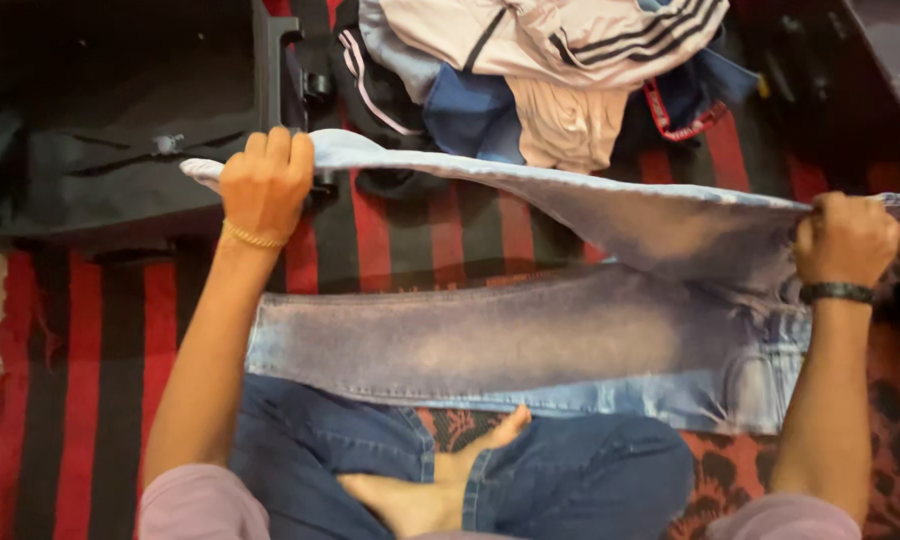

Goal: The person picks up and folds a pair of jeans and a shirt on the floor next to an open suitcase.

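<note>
Head view, person sitting cross-legged on a red-and-black striped woven rug, both arms stretched forward. Left hand is clenched around the hem end of a pair of faded light-blue denim jeans, knuckles up, thin gold bracelet on the wrist. Right hand is clenched on the waistband end of the same jeans, black wristband on that wrist. Jeans lie lengthwise across the rug just in front of the person's knees: the lower leg lies flat on the rug, the upper leg is lifted clear of it, held taut between the two hands and sloping from the left hand down to the right. Waist and pocket area sits at the right side, below the right hand. Person's own dark-blue denim trousers and one bare foot are at the bottom of frame, touching the near edge of the flat leg. Beyond the jeans, top centre, a loose pile of clothes: white striped top, blue piece, beige piece, red-trimmed strap, all overlapping. Top left, an open black fabric suitcase rests on the rug, its rim just beside the left hand. Red-and-black patterned cloth shows near the right knee.
</note>
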